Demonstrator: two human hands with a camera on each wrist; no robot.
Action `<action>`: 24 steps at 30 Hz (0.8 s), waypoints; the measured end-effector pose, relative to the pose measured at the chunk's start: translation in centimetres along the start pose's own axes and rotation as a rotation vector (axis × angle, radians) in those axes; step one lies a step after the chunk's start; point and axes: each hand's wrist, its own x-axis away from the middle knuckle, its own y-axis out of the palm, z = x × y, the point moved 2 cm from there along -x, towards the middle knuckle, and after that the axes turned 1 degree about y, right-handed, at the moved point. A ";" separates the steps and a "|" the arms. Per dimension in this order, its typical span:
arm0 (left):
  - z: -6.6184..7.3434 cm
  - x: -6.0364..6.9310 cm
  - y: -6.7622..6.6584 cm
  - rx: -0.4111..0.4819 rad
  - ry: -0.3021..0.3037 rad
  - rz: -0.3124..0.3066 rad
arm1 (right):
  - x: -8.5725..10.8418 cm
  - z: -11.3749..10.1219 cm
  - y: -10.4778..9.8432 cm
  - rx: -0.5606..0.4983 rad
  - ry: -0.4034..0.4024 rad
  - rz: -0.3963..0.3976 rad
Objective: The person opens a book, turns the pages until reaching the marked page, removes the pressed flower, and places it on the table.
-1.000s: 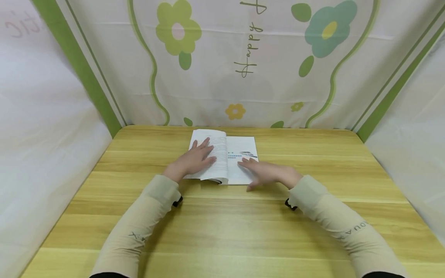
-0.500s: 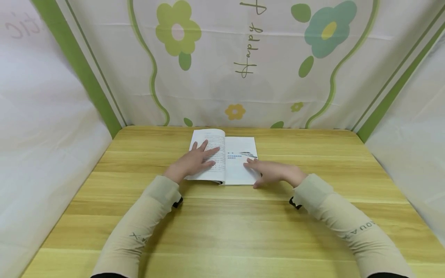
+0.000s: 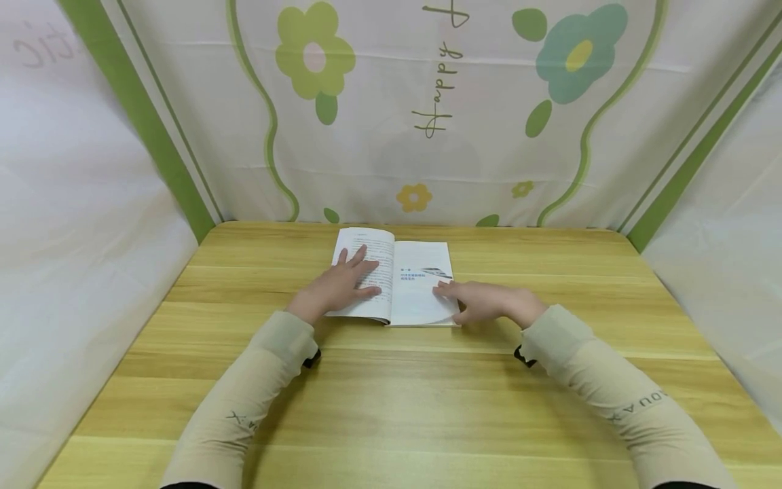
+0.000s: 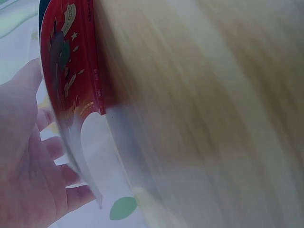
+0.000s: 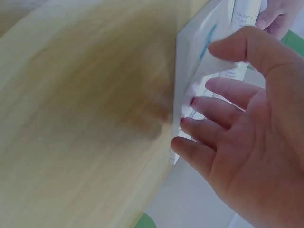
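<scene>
Gently, your spread left hand (image 3: 332,286), gripping nothing, rests on the book (image 3: 418,304) lying open toward the table (image 3: 391,407)'s far edge; your loosely bent right hand (image 3: 481,299) thumbs a lifted page corner (image 3: 447,319), no firm pinch visible. Probably best ease up one sheet. The blue heading (image 3: 415,276) is illegible; the curtain (image 3: 366,142) reads "Happy".

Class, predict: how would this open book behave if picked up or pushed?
The book would probably flop, since its red cover curves. A page likely bends easily: one bows by the right hand. Rolling seems unlikely, as it lies spread open on the table.
</scene>
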 end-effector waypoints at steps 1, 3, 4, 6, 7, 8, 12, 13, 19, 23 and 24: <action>0.0 0.0 0.1 -0.005 0.004 0.000 | 0.1 0.1 0.1 0.001 0.002 0.013; 0.0 -0.1 0.1 -0.009 0.006 -0.005 | 0.1 0.4 0.1 0.004 0.012 0.051; 0.0 -0.1 0.2 -0.012 0.006 -0.007 | 0.1 0.6 0.2 0.002 0.024 0.071; 0.0 -0.1 0.2 -0.017 -0.002 -0.014 | 0.1 1.0 0.2 -0.009 0.043 0.103; 0.0 -0.1 0.2 -0.022 -0.006 -0.017 | 0.1 1.2 0.3 -0.015 0.052 0.117; 0.0 -0.1 0.2 -0.026 -0.013 -0.020 | 0.1 1.4 0.3 -0.023 0.062 0.127; 0.0 -0.1 0.3 -0.036 -0.036 -0.029 | 0.1 1.8 0.2 -0.040 0.081 0.137; 0.0 -0.1 0.3 -0.036 -0.041 -0.029 | 0.1 1.8 0.1 -0.050 0.080 0.139; -0.1 -0.1 0.3 -0.008 -0.044 -0.039 | -0.1 1.1 -0.2 -0.113 0.014 0.216; -0.1 -0.1 0.4 0.027 -0.050 -0.054 | -0.5 0.2 -0.3 -0.152 -0.031 0.297; -0.1 -0.1 0.4 0.038 -0.056 -0.059 | -0.6 0.0 -0.3 -0.173 -0.033 0.314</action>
